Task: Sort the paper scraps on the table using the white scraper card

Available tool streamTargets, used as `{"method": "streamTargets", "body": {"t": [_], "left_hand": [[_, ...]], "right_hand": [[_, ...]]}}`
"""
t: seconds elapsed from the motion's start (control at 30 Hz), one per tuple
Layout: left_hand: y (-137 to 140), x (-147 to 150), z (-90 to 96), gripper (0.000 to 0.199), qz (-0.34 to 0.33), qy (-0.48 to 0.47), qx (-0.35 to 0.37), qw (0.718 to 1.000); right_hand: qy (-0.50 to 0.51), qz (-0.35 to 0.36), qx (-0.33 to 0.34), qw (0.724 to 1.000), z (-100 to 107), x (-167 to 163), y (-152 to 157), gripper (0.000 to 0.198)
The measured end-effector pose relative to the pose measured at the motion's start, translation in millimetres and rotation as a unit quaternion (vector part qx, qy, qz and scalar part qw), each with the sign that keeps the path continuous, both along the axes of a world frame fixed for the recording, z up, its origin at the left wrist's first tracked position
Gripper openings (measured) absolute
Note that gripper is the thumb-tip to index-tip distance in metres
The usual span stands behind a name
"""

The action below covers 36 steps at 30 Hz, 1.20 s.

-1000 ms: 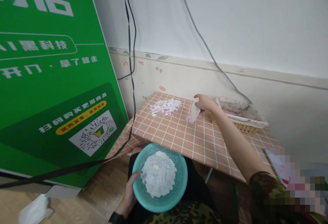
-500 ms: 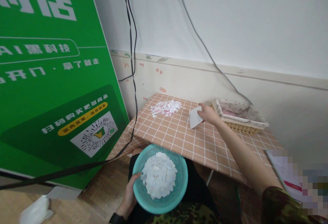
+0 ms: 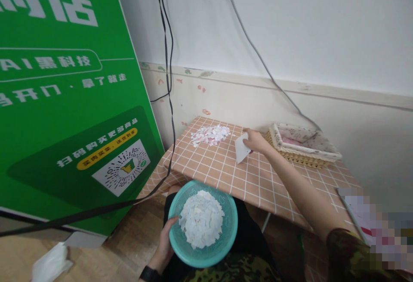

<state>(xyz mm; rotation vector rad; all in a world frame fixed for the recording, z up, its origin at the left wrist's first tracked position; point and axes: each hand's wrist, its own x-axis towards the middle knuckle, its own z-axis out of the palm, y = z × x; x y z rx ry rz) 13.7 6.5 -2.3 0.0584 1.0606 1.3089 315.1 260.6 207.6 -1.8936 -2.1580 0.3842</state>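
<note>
My left hand [image 3: 166,240] grips the left rim of a teal plastic basket [image 3: 228,241] on my lap, its thumb over the edge. Inside lies a heap of torn white paper scraps [image 3: 201,219]. Over the checked table my right hand [image 3: 254,140] is closed on the upper right edge of a white card [image 3: 241,147], which stands tilted. To the left of the card, a flat pile of white and pinkish paper scraps [image 3: 210,135] is spread on the tabletop.
A wicker basket with cloth lining [image 3: 303,146] stands against the wall on the table [image 3: 258,183]. Black cables [image 3: 169,101] hang before a green sign panel [image 3: 80,144] at left. A white plastic bag [image 3: 51,262] lies on the floor.
My right hand and the card have shifted slightly left, toward the scraps on the table. My left hand still holds the teal basket in place.
</note>
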Motion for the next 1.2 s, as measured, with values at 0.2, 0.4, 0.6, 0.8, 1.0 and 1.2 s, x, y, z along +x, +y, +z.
{"method": "streamTargets", "body": {"t": [0.2,0.4,0.6,0.8,1.0,1.2], "left_hand": [[2.5,0.3,-3.6,0.019,-0.005,-0.020,0.003,1.000],[0.6,0.9,2.3,0.016,-0.004,-0.017,-0.010,1.000],[0.1,0.7,7.0,0.018,-0.006,-0.018,-0.006,1.000],[2.0,1.5,5.6,0.018,-0.012,-0.022,-0.015,1.000],[1.9,3.3,9.6,0.019,0.001,-0.004,-0.042,0.999],[1.0,3.8,8.8,0.019,0.004,-0.003,-0.042,0.999]], "right_hand": [[-0.021,0.010,0.055,0.998,2.6,-5.2,5.4,0.055],[-0.066,-0.023,0.096,0.993,-2.3,-31.0,16.5,0.040],[-0.038,0.021,0.041,0.998,-6.6,-31.3,8.2,0.027],[-0.084,0.013,0.087,0.993,5.0,-27.3,6.7,0.026],[-0.144,-0.043,0.119,0.981,1.1,-32.5,14.4,0.034],[-0.145,0.025,0.118,0.982,-2.9,-21.7,18.8,0.035]]}}
